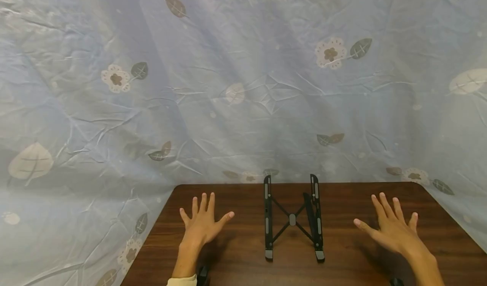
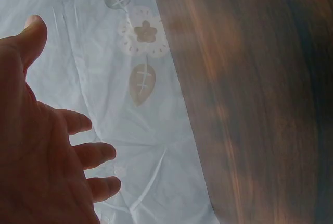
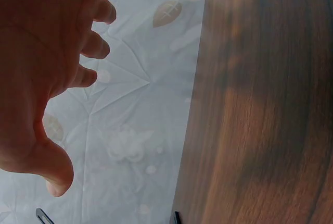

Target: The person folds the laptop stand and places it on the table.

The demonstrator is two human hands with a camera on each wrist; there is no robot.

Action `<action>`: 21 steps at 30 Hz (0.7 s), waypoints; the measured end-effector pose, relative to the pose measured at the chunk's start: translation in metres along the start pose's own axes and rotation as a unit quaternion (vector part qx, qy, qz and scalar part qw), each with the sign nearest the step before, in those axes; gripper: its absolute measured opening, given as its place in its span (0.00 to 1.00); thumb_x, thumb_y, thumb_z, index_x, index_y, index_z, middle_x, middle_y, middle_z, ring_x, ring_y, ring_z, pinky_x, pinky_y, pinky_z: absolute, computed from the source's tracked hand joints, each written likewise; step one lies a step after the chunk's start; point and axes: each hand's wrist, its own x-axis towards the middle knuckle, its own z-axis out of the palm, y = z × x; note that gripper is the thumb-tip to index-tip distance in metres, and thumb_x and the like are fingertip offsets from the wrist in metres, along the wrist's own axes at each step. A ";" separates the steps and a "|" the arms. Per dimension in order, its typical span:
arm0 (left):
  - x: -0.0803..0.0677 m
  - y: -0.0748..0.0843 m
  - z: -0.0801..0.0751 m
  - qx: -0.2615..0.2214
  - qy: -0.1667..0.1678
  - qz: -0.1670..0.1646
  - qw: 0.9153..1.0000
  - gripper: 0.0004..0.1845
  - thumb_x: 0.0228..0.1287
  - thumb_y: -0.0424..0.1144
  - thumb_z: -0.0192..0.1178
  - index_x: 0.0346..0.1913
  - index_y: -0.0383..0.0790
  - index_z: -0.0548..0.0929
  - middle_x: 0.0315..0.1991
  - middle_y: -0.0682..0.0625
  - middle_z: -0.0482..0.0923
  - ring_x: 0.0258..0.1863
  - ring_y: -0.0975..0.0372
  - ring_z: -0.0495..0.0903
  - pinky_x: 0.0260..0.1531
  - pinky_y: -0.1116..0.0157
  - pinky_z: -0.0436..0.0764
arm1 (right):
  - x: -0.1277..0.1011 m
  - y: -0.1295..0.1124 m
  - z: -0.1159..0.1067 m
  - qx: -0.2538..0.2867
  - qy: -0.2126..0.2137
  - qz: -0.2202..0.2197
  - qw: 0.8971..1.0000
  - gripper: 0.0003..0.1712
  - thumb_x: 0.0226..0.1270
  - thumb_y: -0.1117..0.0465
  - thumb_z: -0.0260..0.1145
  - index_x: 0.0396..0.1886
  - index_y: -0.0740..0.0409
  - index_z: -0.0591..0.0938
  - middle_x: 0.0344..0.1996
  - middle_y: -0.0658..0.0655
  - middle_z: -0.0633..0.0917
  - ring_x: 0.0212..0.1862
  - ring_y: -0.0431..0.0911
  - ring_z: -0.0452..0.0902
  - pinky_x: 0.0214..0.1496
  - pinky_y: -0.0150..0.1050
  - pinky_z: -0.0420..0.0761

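A black folding laptop stand with grey pads and crossed struts stands on the dark wooden table, between the two hands. To its left, my left hand is spread palm down above the table, fingers straight and holding nothing. On the other side, my right hand is likewise spread with nothing in it, its thumb towards the stand. The left wrist view shows the left palm and its extended fingers; in the right wrist view the right palm is bare too.
The brown wood-grain table has rounded far corners. Behind it and along both sides hangs a pale blue-grey curtain printed with leaves and flowers. A dark strap piece shows at the left wrist.
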 end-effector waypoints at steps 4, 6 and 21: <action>0.000 0.003 0.000 -0.009 -0.002 0.006 1.000 0.59 0.71 0.79 0.49 0.88 0.42 0.47 0.88 0.33 0.41 0.86 0.31 0.34 0.72 0.18 0.27 | 0.001 -0.005 0.001 0.007 0.001 -0.004 1.000 0.64 0.79 0.28 0.56 0.88 0.65 0.37 0.84 0.75 0.29 0.80 0.81 0.15 0.60 0.83 0.07; 0.000 0.004 0.000 -0.016 -0.003 0.010 1.000 0.58 0.72 0.78 0.51 0.88 0.41 0.48 0.88 0.32 0.41 0.86 0.31 0.34 0.72 0.19 0.26 | 0.001 -0.008 0.002 0.012 0.002 -0.007 1.000 0.64 0.79 0.28 0.56 0.88 0.65 0.36 0.85 0.75 0.29 0.80 0.80 0.15 0.61 0.83 0.07; 0.000 0.020 0.001 -0.064 -0.010 0.033 0.997 0.55 0.74 0.75 0.52 0.88 0.43 0.50 0.88 0.34 0.45 0.86 0.33 0.43 0.77 0.22 0.33 | 0.003 -0.026 0.009 0.040 -0.003 -0.020 0.999 0.64 0.78 0.30 0.60 0.89 0.63 0.38 0.86 0.74 0.33 0.82 0.79 0.19 0.67 0.90 0.22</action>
